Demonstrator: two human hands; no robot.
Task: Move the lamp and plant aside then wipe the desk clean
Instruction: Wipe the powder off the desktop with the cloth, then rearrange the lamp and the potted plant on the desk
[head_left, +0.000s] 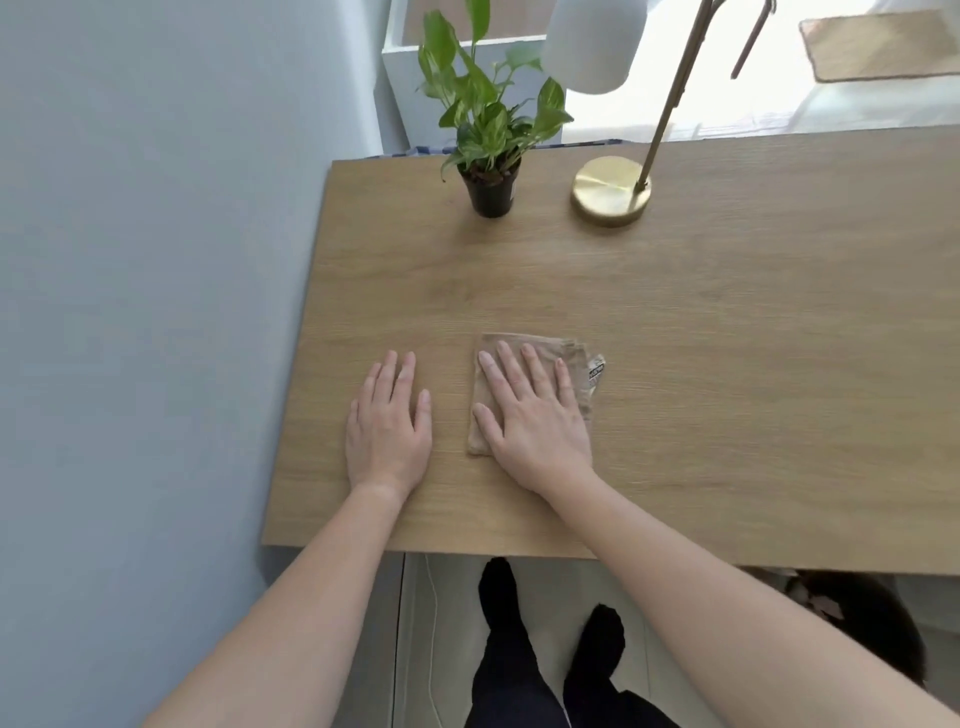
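Note:
A wooden desk (727, 364) fills the middle of the view. At its far left edge stands a green plant in a black pot (490, 193). Right of the pot is a lamp with a round brass base (609, 191), a slanted brass stem and a white shade. A folded beige cloth (584, 364) lies near the front of the desk. My right hand (535, 415) lies flat on the cloth with fingers straight. My left hand (389, 421) rests flat on the bare wood just left of the cloth.
A pale wall (156, 260) runs along the desk's left side. Behind the desk stands a white box (410, 62), and a mat (878, 44) lies on the bright floor. My dark-clad legs (524, 665) are below the front edge, with a thin white cable nearby.

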